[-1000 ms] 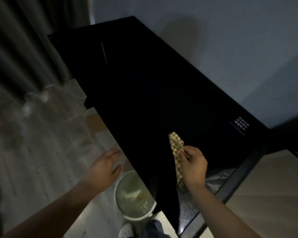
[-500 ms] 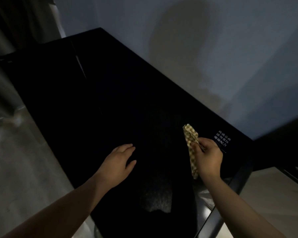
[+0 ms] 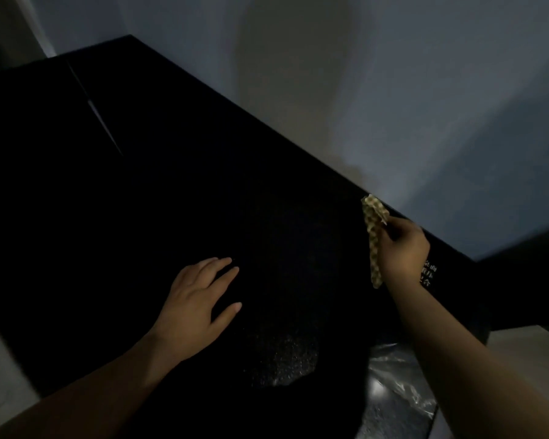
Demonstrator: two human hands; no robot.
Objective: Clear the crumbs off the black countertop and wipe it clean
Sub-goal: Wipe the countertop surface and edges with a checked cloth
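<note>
The black countertop fills most of the dim view and runs diagonally along a grey wall. My left hand lies over its near middle with the fingers spread flat. My right hand is raised near the counter's far edge by the wall and pinches a checkered yellow cloth, which hangs down in a narrow strip. A faintly lit speckled patch shows on the surface near the front edge; whether it is crumbs or reflection is unclear.
A white printed label sits on the counter just right of my right hand. Clear crinkled plastic lies at the counter's right end. Pale floor shows at the lower left, and a light surface at the right.
My left hand came up from the bucket on the floor and now lies over the counter. My right hand carried the cloth toward the wall edge. The bucket has left the view.
</note>
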